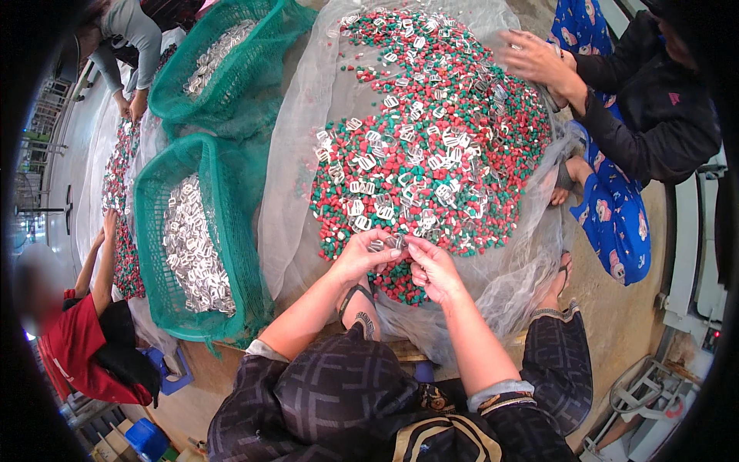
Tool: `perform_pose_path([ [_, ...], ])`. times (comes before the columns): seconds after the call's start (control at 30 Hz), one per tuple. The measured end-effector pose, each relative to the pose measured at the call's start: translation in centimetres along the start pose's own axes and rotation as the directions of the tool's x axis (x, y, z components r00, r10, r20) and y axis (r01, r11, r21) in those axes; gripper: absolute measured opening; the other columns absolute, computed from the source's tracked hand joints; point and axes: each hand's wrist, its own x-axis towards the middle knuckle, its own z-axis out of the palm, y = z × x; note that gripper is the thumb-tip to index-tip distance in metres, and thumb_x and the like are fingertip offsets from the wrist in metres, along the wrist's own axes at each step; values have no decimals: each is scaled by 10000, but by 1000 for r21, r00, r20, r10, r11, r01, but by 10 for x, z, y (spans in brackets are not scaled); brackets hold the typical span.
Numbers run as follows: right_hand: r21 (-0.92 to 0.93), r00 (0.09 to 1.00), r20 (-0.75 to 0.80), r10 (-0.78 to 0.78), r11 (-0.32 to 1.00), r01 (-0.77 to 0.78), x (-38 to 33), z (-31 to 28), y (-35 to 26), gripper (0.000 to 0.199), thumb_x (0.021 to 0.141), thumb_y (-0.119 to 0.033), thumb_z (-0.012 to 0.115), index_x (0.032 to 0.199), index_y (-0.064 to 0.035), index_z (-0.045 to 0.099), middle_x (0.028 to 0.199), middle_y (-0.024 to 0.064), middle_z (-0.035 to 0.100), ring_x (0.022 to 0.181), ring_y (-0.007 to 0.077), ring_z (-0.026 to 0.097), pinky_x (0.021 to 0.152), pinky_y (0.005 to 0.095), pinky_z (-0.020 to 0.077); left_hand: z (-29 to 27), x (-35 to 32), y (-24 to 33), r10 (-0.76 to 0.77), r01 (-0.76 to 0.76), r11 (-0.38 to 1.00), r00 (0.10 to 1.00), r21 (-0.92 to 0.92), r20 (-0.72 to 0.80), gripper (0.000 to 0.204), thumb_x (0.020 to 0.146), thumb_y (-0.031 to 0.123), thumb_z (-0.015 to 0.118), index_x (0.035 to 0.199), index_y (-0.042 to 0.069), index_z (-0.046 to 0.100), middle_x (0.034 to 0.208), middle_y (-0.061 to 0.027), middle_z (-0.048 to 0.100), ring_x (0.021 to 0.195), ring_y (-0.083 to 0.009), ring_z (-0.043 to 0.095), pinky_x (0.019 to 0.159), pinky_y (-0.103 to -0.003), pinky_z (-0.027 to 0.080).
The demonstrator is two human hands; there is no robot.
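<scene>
The left hand [359, 256] and the right hand [435, 271] are together, fingertips closed on a small buckle-shaped piece [397, 242] between them. Whether it is a single piece or several cannot be told at this size.

Directly beneath and beyond the hands lies a broad spread of red and green pieces [504, 202], with white buckles [363, 162] scattered over it, densest just ahead of the fingertips. The spread rests on a translucent mesh sheet [289, 219], which is bunched to the right of the hands.

Left of the hands stands a green basket [148, 266], draped in green netting and holding a heap of white pieces [188, 246]. A second green basket [165, 96], similarly loaded, stands beyond it.

Ahead and to the right, a co-worker in a dark top [650, 108] has hands over the spread's far edge. Well apart to the left, a person in red [85, 346] reaches to another strip of mixed pieces [127, 254].
</scene>
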Motion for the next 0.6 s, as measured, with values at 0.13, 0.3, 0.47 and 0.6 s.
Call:
perform_pose_path([
  [0.13,45,997,71,7,999,-10,2,-2,-1,227,860,-137,599,1064,-49,554,756,-16,570,456,17,362,400,169,273,6,-5,8,32,-31,999,998,29,-49,134,830,162,647,897,51,614,690,-4,604,521,-51,510,444,-194,386],
  [0.3,117,992,126,-30,993,15,-1,2,-9,186,848,-92,606,1022,-44,561,774,4,579,464,26,384,411,167,299,10,-9,11,161,-158,986,985,58,-66,122,872,164,592,892,47,620,725,7,609,523,-44,515,457,-191,409],
  [0.47,23,992,125,-21,1000,18,-3,7,-22,150,852,-84,595,992,-31,578,780,23,587,458,32,391,402,168,308,2,-10,18,161,-165,984,985,67,55,99,869,118,582,901,32,620,755,-8,617,600,-49,540,526,-200,439],
  [0.6,-266,990,49,-135,953,143,-7,16,-37,125,852,-86,596,957,-18,608,731,20,584,459,29,400,388,171,298,2,-10,32,417,-437,789,897,432,147,96,837,70,604,915,16,621,771,-16,637,675,-73,585,599,-230,481],
])
